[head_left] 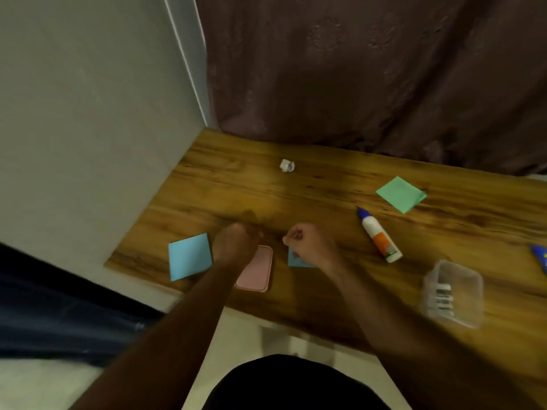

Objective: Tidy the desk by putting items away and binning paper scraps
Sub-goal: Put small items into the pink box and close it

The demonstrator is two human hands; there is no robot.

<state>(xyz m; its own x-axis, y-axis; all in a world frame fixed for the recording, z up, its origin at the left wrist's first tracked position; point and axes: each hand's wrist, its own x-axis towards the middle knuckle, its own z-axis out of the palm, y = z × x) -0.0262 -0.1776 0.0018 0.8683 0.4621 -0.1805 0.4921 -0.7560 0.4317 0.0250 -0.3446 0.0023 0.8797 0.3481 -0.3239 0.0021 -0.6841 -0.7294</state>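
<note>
Both my hands hover low over the wooden desk [325,187] with fingers curled into fists. My left hand [236,242] is above the top of a pink rectangular lid [257,275]. My right hand [312,244] partly covers a small blue paper scrap [294,260]. No object shows inside either fist. A blue paper square [189,255] lies left of my left hand. A crumpled white paper ball [287,165] sits farther back. A green sticky-note pad [401,194] and a glue bottle [380,235] lie to the right.
A clear plastic container [453,294] stands at the near right of the desk. A blue object [540,257] pokes in at the right edge. A grey wall [88,128] bounds the desk on the left, and a dark curtain [370,69] hangs behind it.
</note>
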